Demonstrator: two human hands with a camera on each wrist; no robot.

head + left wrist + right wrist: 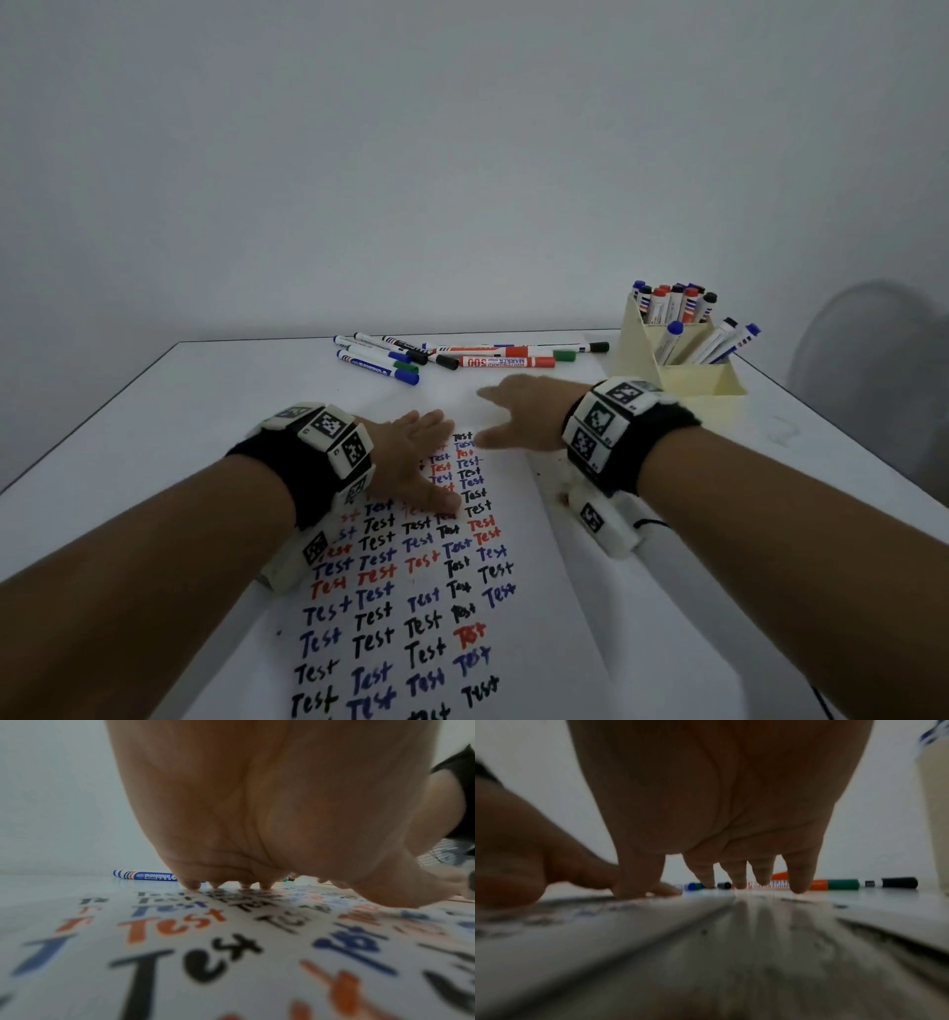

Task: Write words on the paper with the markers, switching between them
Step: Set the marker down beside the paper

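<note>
One sheet of paper [518,606], white, lies flat on the counter [169,426] directly before the person, running from the near edge toward the middle. Surface covered in columns of the word "Test" in black, blue and red ink.

Loose markers [452,354], about ten, lie in a scatter on the counter beyond the paper's far end, well apart from both hands. Caps blue, green, black and red; one red-barrelled marker [506,362] reads "500" on its label. All capped as far as can be seen.

Left hand [416,460]: palm down on the upper part of the paper, fingers straight and spread, fingertips [194,884] touching the sheet. Grip flat, holding nothing.

Right hand [518,411]: over the far end of the paper, fingers extended and splayed toward the loose markers, thumb out to the left. Grip spread, holding nothing; whether the fingertips [799,884] touch the surface cannot be told.

Cream holder [688,370], two-tiered, stands at the far right of the counter, beside the right wrist. More markers stand upright in its rear compartment and lean in the front one.

Wristbands, black with white coded tiles, one on each wrist.
</note>
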